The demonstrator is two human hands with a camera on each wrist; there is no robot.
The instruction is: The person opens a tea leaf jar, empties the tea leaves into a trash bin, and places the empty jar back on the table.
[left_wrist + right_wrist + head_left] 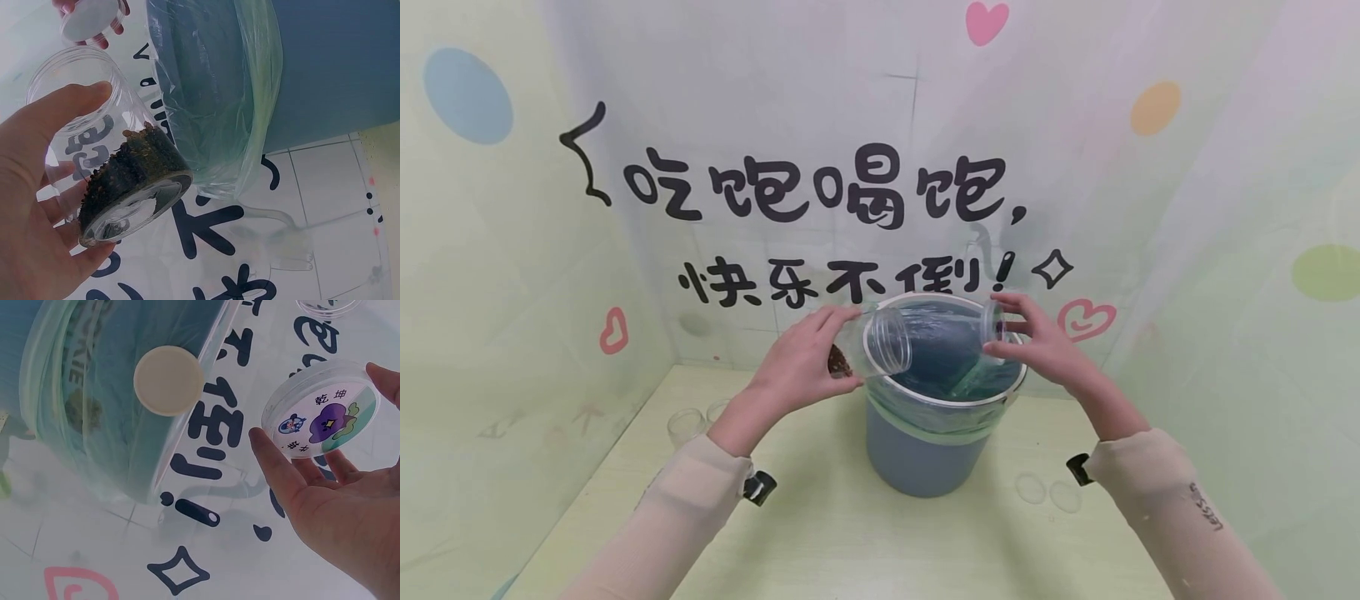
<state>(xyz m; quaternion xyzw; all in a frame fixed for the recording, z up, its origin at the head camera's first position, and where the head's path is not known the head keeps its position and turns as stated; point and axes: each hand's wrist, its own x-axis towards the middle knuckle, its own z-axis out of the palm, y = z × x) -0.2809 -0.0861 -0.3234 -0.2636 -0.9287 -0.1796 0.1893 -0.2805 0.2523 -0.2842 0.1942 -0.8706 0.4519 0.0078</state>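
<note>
My left hand (797,354) grips a clear jar (880,346) tipped onto its side, its uncapped mouth turned toward the bin's opening. Dark brown, coarse grains (140,153) lie banked against the jar's lower wall and base in the left wrist view. Across the bin, my right hand (1051,348) holds a clear round lid (993,323) by its edge, apart from the jar. A sticker with a purple figure (331,422) shows on the lid. Below both hands stands a blue-grey bin (921,462) with a pale rim.
A thin green bag (936,429) lines the bin and folds over its rim. Clear jars (686,427) stand on the table by my left forearm. Two clear round lids (1032,488) lie right of the bin. A printed curtain (820,100) rises close behind.
</note>
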